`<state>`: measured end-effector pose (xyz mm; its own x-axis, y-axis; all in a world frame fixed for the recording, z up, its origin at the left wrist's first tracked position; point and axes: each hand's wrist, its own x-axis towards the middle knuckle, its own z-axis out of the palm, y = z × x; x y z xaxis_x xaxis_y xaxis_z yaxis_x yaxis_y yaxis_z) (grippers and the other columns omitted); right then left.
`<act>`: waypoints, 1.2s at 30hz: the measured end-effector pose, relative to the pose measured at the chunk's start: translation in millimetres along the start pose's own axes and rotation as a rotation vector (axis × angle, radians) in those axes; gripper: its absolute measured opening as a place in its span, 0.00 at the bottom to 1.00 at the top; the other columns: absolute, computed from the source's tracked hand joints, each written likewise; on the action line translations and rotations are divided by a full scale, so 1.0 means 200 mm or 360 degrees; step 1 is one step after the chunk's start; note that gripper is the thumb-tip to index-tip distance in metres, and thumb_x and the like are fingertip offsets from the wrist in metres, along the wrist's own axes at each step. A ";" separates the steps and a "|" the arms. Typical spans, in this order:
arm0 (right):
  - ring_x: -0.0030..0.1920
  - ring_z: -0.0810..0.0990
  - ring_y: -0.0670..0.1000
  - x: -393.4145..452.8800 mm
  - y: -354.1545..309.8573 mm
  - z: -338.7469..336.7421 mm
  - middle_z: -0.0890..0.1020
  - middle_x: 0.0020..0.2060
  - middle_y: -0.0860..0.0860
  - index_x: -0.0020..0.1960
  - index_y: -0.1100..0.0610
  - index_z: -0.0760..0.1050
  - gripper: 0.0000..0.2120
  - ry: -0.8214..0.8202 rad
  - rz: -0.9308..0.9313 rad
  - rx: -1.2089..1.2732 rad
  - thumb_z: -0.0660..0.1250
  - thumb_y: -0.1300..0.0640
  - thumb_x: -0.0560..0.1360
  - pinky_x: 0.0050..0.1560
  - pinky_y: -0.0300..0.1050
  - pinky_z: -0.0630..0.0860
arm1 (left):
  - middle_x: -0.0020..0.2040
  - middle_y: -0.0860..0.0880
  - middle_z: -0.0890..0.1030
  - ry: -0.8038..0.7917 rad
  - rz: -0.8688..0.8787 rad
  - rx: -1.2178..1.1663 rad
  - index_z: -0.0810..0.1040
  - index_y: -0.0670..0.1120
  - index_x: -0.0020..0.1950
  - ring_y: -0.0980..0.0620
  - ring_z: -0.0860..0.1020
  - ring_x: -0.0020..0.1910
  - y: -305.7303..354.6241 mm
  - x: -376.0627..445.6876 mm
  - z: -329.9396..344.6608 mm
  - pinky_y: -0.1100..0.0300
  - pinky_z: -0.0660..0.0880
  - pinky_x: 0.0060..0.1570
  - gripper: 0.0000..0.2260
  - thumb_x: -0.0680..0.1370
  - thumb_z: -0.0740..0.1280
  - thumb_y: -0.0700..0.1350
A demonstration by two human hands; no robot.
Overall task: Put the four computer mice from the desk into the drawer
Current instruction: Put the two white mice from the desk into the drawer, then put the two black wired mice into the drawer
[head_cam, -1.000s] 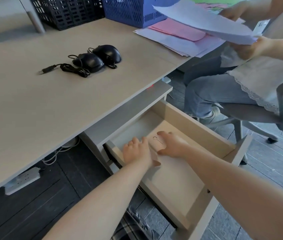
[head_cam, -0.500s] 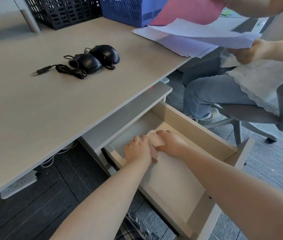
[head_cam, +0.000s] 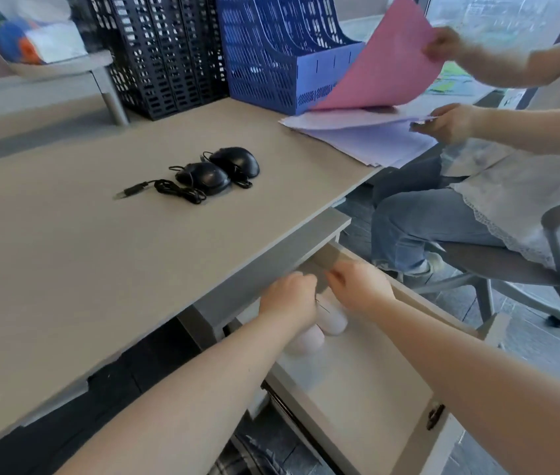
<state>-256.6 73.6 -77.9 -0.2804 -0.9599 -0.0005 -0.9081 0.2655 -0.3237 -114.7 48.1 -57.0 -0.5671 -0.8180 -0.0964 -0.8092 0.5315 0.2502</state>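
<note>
Grip of both hands (head_cam: 323,291) unclear above two pale mice (head_cam: 331,318) in drawer (head_cam: 357,389).

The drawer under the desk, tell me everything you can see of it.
The drawer is pulled out from under the desk, open. Pale wood-look floor and side walls, light grey front, a small dark fitting on its near right wall. Two pale pink mice lie side by side at its back left. The left hand and right hand hover over them; the rest of the floor is bare.
</note>
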 end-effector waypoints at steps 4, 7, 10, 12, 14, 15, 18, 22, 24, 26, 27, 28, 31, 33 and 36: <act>0.35 0.72 0.54 0.02 -0.16 -0.17 0.73 0.31 0.50 0.32 0.57 0.70 0.19 0.0411 -0.0137 0.0094 0.58 0.50 0.80 0.34 0.45 0.65 | 0.51 0.40 0.80 0.0289 0.0176 -0.0245 0.74 0.40 0.48 0.37 0.77 0.51 0.04 -0.04 -0.26 0.53 0.68 0.41 0.08 0.78 0.58 0.42; 0.41 0.75 0.56 0.05 -0.31 -0.26 0.76 0.33 0.49 0.34 0.54 0.72 0.16 0.0614 -0.0204 0.0285 0.60 0.50 0.79 0.38 0.47 0.71 | 0.53 0.44 0.80 0.0625 0.0125 -0.0196 0.76 0.43 0.51 0.40 0.77 0.52 -0.04 -0.04 -0.40 0.54 0.70 0.42 0.09 0.78 0.59 0.46; 0.56 0.76 0.56 0.13 -0.42 -0.29 0.82 0.51 0.53 0.55 0.56 0.77 0.14 0.0588 -0.0290 0.0273 0.61 0.48 0.78 0.54 0.50 0.74 | 0.60 0.46 0.77 0.0830 -0.0032 0.0035 0.74 0.47 0.60 0.43 0.73 0.60 -0.21 0.00 -0.48 0.50 0.72 0.51 0.16 0.76 0.62 0.53; 0.64 0.71 0.57 0.20 -0.47 -0.29 0.78 0.60 0.53 0.64 0.54 0.72 0.19 0.0499 -0.0291 0.0238 0.61 0.46 0.78 0.62 0.52 0.70 | 0.69 0.47 0.68 0.0702 -0.0223 0.0130 0.66 0.51 0.69 0.44 0.64 0.69 -0.33 0.04 -0.50 0.46 0.69 0.59 0.25 0.74 0.63 0.57; 0.70 0.66 0.57 0.29 -0.53 -0.29 0.74 0.66 0.52 0.70 0.51 0.66 0.25 0.0422 -0.0255 0.0129 0.62 0.43 0.76 0.67 0.55 0.64 | 0.74 0.48 0.59 0.0564 -0.0347 0.0120 0.58 0.53 0.74 0.45 0.55 0.74 -0.44 0.10 -0.51 0.41 0.65 0.65 0.31 0.74 0.62 0.60; 0.72 0.63 0.57 0.34 -0.55 -0.29 0.71 0.68 0.52 0.72 0.49 0.63 0.28 0.0387 -0.0241 0.0068 0.62 0.41 0.75 0.69 0.56 0.62 | 0.76 0.47 0.56 0.0547 -0.0365 0.0092 0.56 0.53 0.75 0.44 0.52 0.75 -0.48 0.14 -0.51 0.40 0.63 0.68 0.32 0.74 0.62 0.60; 0.74 0.60 0.57 0.49 -0.63 -0.30 0.66 0.72 0.52 0.75 0.47 0.57 0.35 0.0239 -0.0275 0.0102 0.64 0.40 0.73 0.71 0.57 0.61 | 0.77 0.46 0.54 0.0597 -0.0349 0.0043 0.54 0.53 0.76 0.42 0.50 0.76 -0.61 0.25 -0.54 0.41 0.59 0.71 0.35 0.73 0.61 0.64; 0.76 0.56 0.57 0.67 -0.71 -0.28 0.61 0.75 0.53 0.76 0.45 0.53 0.37 0.0117 -0.0331 0.0275 0.65 0.42 0.71 0.75 0.57 0.59 | 0.77 0.50 0.54 0.0573 -0.0412 0.0018 0.52 0.58 0.75 0.44 0.50 0.76 -0.71 0.36 -0.58 0.39 0.62 0.69 0.35 0.72 0.57 0.68; 0.77 0.54 0.57 0.74 -0.74 -0.26 0.60 0.76 0.55 0.76 0.44 0.53 0.37 0.0114 -0.0363 0.0281 0.64 0.41 0.72 0.75 0.57 0.58 | 0.77 0.50 0.55 0.0517 -0.0421 0.0020 0.54 0.59 0.74 0.42 0.50 0.76 -0.73 0.41 -0.59 0.39 0.62 0.69 0.32 0.73 0.58 0.63; 0.77 0.53 0.57 0.78 -0.77 -0.25 0.57 0.77 0.55 0.76 0.42 0.52 0.36 0.0082 -0.0398 0.0271 0.64 0.41 0.72 0.75 0.56 0.57 | 0.75 0.48 0.59 0.0493 -0.0415 0.0003 0.59 0.56 0.72 0.39 0.54 0.74 -0.73 0.45 -0.62 0.41 0.64 0.68 0.28 0.73 0.60 0.57; 0.78 0.52 0.57 0.80 -0.78 -0.25 0.56 0.77 0.55 0.76 0.41 0.52 0.36 0.0069 -0.0410 0.0267 0.65 0.42 0.72 0.75 0.56 0.57 | 0.72 0.47 0.62 0.0499 -0.0417 0.0004 0.61 0.55 0.70 0.37 0.58 0.71 -0.73 0.46 -0.63 0.42 0.66 0.66 0.27 0.72 0.61 0.55; 0.78 0.53 0.57 0.82 -0.79 -0.24 0.55 0.78 0.55 0.76 0.40 0.52 0.36 0.0056 -0.0418 0.0261 0.64 0.42 0.72 0.75 0.55 0.57 | 0.70 0.46 0.65 0.0512 -0.0419 0.0018 0.63 0.54 0.68 0.36 0.62 0.67 -0.72 0.46 -0.65 0.44 0.68 0.64 0.25 0.72 0.62 0.54; 0.74 0.62 0.59 0.85 -0.80 -0.23 0.56 0.77 0.53 0.74 0.39 0.57 0.32 0.0039 -0.0420 0.0230 0.64 0.41 0.72 0.73 0.53 0.62 | 0.64 0.46 0.67 0.0553 -0.0403 0.0095 0.65 0.55 0.67 0.37 0.65 0.59 -0.73 0.45 -0.66 0.46 0.71 0.59 0.23 0.71 0.63 0.53; 0.69 0.69 0.60 0.84 -0.81 -0.23 0.62 0.72 0.53 0.71 0.40 0.62 0.29 0.0098 -0.0427 0.0254 0.64 0.41 0.72 0.69 0.53 0.67 | 0.62 0.46 0.67 0.0582 -0.0396 0.0124 0.68 0.54 0.64 0.37 0.65 0.58 -0.73 0.44 -0.66 0.47 0.72 0.55 0.21 0.72 0.63 0.54; 0.61 0.73 0.61 0.81 -0.81 -0.23 0.67 0.64 0.55 0.65 0.46 0.68 0.24 0.0228 -0.0393 0.0307 0.67 0.42 0.71 0.59 0.53 0.72 | 0.60 0.45 0.68 0.0633 -0.0421 0.0150 0.71 0.50 0.59 0.38 0.66 0.57 -0.71 0.42 -0.66 0.50 0.70 0.46 0.17 0.72 0.64 0.53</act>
<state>-168.8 -121.7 17.3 -0.1127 -0.9670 0.2286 -0.8823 -0.0084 -0.4706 -27.4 -123.9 26.7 -0.2522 -0.9386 0.2352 -0.9385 0.2965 0.1768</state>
